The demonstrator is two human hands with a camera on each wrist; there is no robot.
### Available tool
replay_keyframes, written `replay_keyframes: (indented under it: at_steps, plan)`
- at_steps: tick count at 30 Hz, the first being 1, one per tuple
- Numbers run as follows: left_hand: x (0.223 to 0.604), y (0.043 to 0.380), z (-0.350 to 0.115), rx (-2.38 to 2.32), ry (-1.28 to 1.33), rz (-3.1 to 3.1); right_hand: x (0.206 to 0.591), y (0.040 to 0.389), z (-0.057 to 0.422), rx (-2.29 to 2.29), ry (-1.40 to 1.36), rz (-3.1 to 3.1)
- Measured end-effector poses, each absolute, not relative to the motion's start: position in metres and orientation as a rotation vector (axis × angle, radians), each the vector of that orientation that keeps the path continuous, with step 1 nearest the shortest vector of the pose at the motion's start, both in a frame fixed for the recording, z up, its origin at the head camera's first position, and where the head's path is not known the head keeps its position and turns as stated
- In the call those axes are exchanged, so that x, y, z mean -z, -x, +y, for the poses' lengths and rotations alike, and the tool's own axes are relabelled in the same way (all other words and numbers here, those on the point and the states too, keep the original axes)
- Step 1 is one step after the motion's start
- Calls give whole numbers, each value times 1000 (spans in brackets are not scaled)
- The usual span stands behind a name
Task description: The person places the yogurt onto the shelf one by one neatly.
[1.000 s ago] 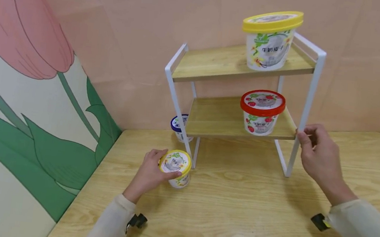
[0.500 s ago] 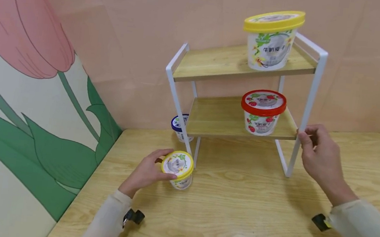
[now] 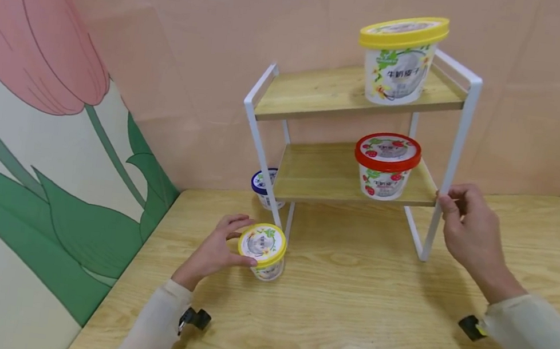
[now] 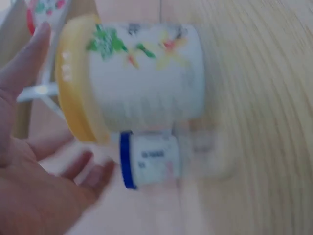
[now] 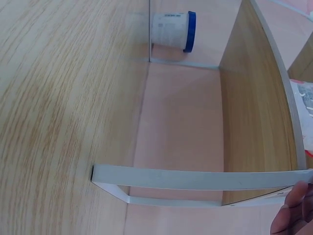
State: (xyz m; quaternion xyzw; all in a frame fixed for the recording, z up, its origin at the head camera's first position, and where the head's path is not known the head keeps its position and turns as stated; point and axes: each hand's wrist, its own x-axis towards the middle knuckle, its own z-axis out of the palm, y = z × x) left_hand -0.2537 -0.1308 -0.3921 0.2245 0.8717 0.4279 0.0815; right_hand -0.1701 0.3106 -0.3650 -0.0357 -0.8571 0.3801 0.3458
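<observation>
A white tub with a yellow lid [image 3: 262,247] stands upright on the table before the rack's left leg. My left hand [image 3: 213,252] spreads around its lid, thumb at the front and fingers behind; in the left wrist view, gaps show between these fingers [image 4: 95,176] and the tub. On the right, my right hand [image 3: 472,234] pinches the white metal upright of a two-tier rack [image 3: 315,89] at the lower shelf's height. A larger-looking yellow-lidded tub [image 3: 400,73] stands on the top shelf, and a red-lidded tub [image 3: 385,172] on the lower one.
A blue-lidded tub [image 3: 264,183] stands on the table behind the rack's left leg, partly hidden by it. The wooden table [image 3: 326,318] meets a pink-covered wall [image 3: 208,74] at the back. A tulip-painted panel [image 3: 42,170] rises along the left.
The yellow-lidded tub on the table has shifted slightly right and nearer. My left hand has loosened around it and drawn back a little to the left. The right hand has stayed in place.
</observation>
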Motion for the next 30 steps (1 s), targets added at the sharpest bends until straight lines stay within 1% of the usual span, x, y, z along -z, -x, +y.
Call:
replay_keyframes:
  at_steps: [3,7,23,30]
  plan:
    - [388,246,-124,-1199,-559,2671,365,170,310,-986,88,-2227]
    - [385,239,-116,-1128,-480,2729,364,169,309,-985,83,-2223]
    - [388,238,-109,-1112,-506,2716,367,169,311,-980,99,-2219]
    - [396,240,-106,-1326,-477,2516,367,171,309,-986,84,-2210]
